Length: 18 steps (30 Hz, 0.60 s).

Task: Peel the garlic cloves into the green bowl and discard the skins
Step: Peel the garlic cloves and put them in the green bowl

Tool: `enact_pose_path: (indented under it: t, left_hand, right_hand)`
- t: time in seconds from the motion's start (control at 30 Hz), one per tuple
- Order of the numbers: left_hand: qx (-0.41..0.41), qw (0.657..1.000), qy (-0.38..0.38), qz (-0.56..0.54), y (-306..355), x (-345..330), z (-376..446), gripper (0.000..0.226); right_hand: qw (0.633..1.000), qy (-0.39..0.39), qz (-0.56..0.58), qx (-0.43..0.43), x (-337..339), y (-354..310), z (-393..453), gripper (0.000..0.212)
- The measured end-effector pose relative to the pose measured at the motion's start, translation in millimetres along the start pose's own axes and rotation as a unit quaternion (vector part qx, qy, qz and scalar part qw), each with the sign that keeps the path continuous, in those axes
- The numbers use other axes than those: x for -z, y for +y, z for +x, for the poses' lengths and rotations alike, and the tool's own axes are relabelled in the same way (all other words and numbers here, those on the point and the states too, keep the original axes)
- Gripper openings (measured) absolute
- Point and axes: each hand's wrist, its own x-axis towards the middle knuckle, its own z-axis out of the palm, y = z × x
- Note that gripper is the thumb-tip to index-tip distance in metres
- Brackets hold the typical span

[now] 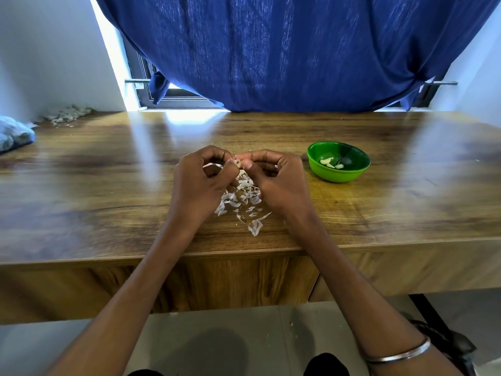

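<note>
The garlic clove point(238, 162) we are working on sits pinched between our two hands, raised just above the wooden table point(379, 207) near its front edge; only a small pale sliver of it shows between the fingertips, so we cannot tell how much skin is left on it. Our left hand point(202, 183) curls around it from one side, thumb and forefinger closed on the clove, and something thin and pale shows against its palm, most likely a strip of skin or another clove, though we cannot be sure. Our right hand point(276, 180) meets it from the other side, thumb and forefinger nipped at the clove's tip as if to pull skin away, the other fingers folded in. Directly below the hands lies a scatter of loose skins point(244, 202), spread toward the table's edge and not yet discarded. To the right, near but apart from the hands, stands the green bowl point(338, 161) with a few peeled cloves point(331, 163) in its bottom. We judge the task well under way but far from finished: some cloves are done, one is in hand, the skins are left to clear. At the far left corner we see a heap of skins or husks point(67, 114) and a bag point(15, 134) at the frame's edge.
</note>
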Motion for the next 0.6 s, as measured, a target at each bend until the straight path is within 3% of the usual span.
enact_pose_path:
  t: [0.3,0.43,0.6]
  left_hand:
    - [0.046,0.995,0.042,-0.083,1.5,-0.6,1.1,0.007]
    - [0.044,0.992,0.105,-0.053,-1.7,1.4,-1.6,0.007]
    - [0.024,0.996,0.08,0.005,-3.2,3.8,-2.6,0.017]
  right_hand:
    - [0.999,0.015,0.034,-0.028,2.3,-2.5,-1.3,0.014]
    - [0.998,0.026,0.044,-0.036,2.6,-4.1,-1.0,0.015]
    - [0.998,0.032,0.034,-0.035,3.0,-2.7,-0.2,0.019]
